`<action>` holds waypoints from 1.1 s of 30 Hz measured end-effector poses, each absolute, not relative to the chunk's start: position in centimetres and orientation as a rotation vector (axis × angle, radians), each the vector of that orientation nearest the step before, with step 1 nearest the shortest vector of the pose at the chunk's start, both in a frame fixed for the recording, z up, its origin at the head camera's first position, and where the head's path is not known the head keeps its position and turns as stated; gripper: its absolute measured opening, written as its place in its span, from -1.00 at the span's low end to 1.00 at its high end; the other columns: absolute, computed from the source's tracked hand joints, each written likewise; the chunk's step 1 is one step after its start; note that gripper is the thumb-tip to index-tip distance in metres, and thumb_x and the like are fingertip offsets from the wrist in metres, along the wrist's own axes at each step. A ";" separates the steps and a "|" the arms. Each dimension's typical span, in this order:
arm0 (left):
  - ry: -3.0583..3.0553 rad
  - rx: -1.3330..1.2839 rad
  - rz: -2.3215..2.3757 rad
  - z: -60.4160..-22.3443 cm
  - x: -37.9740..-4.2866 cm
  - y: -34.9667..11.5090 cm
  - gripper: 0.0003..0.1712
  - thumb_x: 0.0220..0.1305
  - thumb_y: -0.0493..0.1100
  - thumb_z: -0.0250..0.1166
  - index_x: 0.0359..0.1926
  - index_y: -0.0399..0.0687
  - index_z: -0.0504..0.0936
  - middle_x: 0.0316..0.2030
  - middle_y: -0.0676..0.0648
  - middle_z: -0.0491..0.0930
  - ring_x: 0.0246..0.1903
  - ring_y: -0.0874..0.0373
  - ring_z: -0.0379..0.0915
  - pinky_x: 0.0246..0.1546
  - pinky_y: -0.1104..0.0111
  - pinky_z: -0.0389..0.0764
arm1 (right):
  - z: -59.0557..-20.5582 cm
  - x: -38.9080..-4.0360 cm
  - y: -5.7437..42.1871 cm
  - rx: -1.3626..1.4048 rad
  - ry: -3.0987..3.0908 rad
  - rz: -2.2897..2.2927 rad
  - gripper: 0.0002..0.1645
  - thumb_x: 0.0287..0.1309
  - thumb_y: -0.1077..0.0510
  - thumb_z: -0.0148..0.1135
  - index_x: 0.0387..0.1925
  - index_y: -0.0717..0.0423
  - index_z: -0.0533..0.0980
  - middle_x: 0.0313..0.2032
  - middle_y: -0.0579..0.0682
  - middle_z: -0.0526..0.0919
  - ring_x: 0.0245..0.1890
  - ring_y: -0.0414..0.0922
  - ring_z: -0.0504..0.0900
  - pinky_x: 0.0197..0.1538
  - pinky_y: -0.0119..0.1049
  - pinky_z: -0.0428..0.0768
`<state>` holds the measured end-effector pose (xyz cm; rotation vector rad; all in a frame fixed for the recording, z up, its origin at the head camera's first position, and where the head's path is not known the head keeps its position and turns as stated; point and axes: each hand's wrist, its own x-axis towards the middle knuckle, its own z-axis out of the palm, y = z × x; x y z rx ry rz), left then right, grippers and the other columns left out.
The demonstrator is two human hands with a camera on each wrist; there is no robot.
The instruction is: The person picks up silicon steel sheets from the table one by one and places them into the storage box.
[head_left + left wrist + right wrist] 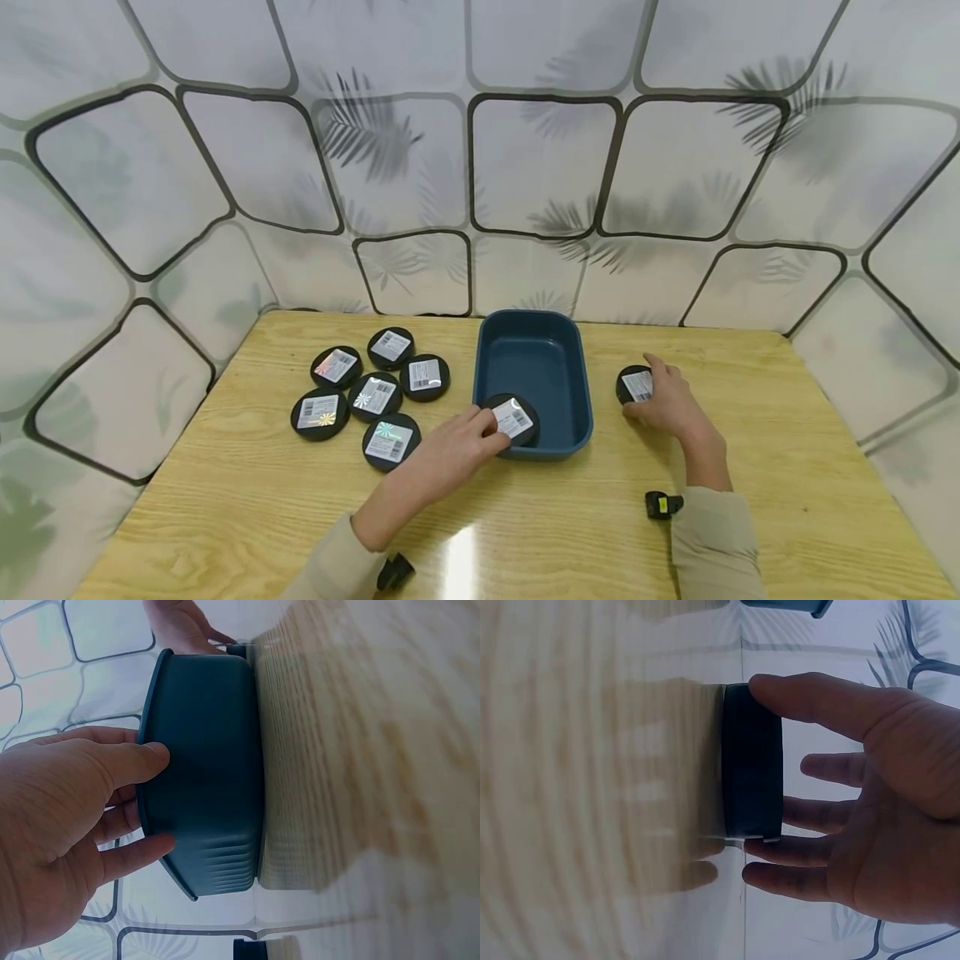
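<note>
My left hand point(467, 443) holds a round black disc with a white label point(513, 419) by its left edge, at the near left corner of a dark blue bin point(534, 454). In the left wrist view, some fingers of the left hand point(71, 802) pass behind the bin's rim while the thumb overlaps its outer wall; the disc is hidden there. To the bin's right, my right hand point(670, 402) grips another labelled black disc point(636, 385) lying flat on the table. The right wrist view shows that disc point(752, 761) between thumb and fingers.
Several more labelled black discs point(375, 396) lie on the wooden table point(247, 508) left of the bin. A patterned wall covering point(543, 167) rises behind the table and at both sides. Small black devices point(663, 505) sit by the sleeves.
</note>
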<state>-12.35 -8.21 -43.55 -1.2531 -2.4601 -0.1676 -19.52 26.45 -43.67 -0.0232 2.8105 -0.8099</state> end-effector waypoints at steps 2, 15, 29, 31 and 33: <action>-2.450 -1.254 -0.170 -43.6 -12.4 -8.2 -0.83 0.23 -0.26 0.36 -0.19 0.08 0.67 -0.29 0.02 0.48 -0.32 0.16 0.38 -0.34 0.42 0.49 | -43.5 -19.4 26.4 -0.019 2.803 -0.812 0.20 0.09 0.09 0.42 0.49 0.40 -0.14 0.30 0.64 0.02 0.09 0.44 0.35 0.08 0.32 0.41; -2.473 -1.245 -0.160 -43.5 -12.3 -8.2 -0.83 0.25 -0.26 0.35 -0.16 0.09 0.68 -0.27 0.02 0.49 -0.30 0.16 0.39 -0.32 0.43 0.51 | -43.1 -18.9 26.7 -0.091 2.804 -0.737 0.20 0.05 -0.02 0.45 0.46 0.43 -0.04 0.20 0.60 0.19 -0.05 0.32 0.48 -0.03 0.22 0.49; -2.478 -1.246 -0.147 -43.5 -12.4 -8.2 -0.82 0.26 -0.27 0.34 -0.16 0.09 0.67 -0.28 0.03 0.46 -0.30 0.17 0.36 -0.32 0.43 0.48 | -42.1 -18.6 26.4 -0.137 2.793 -0.789 0.22 0.04 -0.06 0.45 0.48 0.39 -0.04 0.21 0.58 0.24 -0.04 0.29 0.49 -0.07 0.16 0.51; -2.476 -1.249 -0.147 -43.5 -12.4 -8.2 -0.82 0.26 -0.27 0.34 -0.16 0.09 0.67 -0.27 0.03 0.47 -0.30 0.17 0.36 -0.31 0.42 0.49 | -41.9 -18.5 26.3 -0.136 2.795 -0.801 0.21 0.05 -0.06 0.45 0.48 0.38 -0.03 0.21 0.57 0.25 -0.04 0.28 0.49 -0.07 0.15 0.51; -2.475 -1.250 -0.148 -43.5 -12.4 -8.3 -0.82 0.25 -0.27 0.34 -0.16 0.09 0.67 -0.27 0.03 0.47 -0.30 0.17 0.37 -0.31 0.42 0.49 | -41.7 -18.4 26.3 -0.139 2.800 -0.806 0.21 0.05 -0.06 0.45 0.48 0.38 -0.03 0.21 0.56 0.25 -0.04 0.27 0.49 -0.07 0.14 0.51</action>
